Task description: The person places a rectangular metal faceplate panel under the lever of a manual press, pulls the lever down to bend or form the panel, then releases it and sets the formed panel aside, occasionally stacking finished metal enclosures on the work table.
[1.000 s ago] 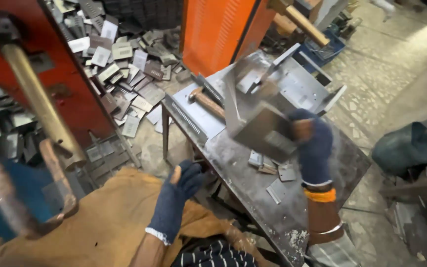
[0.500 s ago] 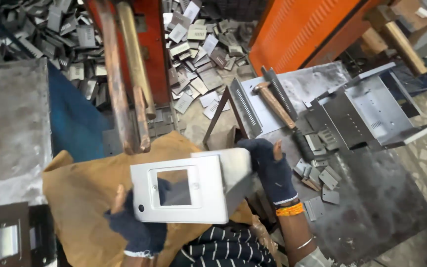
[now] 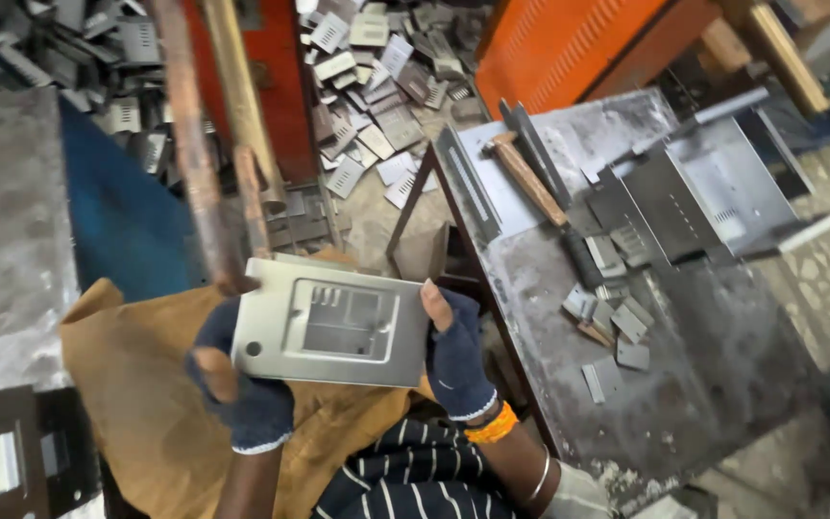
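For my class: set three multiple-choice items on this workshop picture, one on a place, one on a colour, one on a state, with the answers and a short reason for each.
1. Where does the hammer lie?
A. on the metal table
B. on the floor
C. on the person's lap

2. What colour are the work gloves?
A. yellow
B. dark blue
C. white

3. How is the grey metal plate held?
A. by one hand
B. lying loose on the table
C. between both hands

Answers: 1 A, its wooden handle rests on the tabletop. 2 B, both are dark blue with open fingertips. 3 C, the left hand and right hand grip opposite edges.
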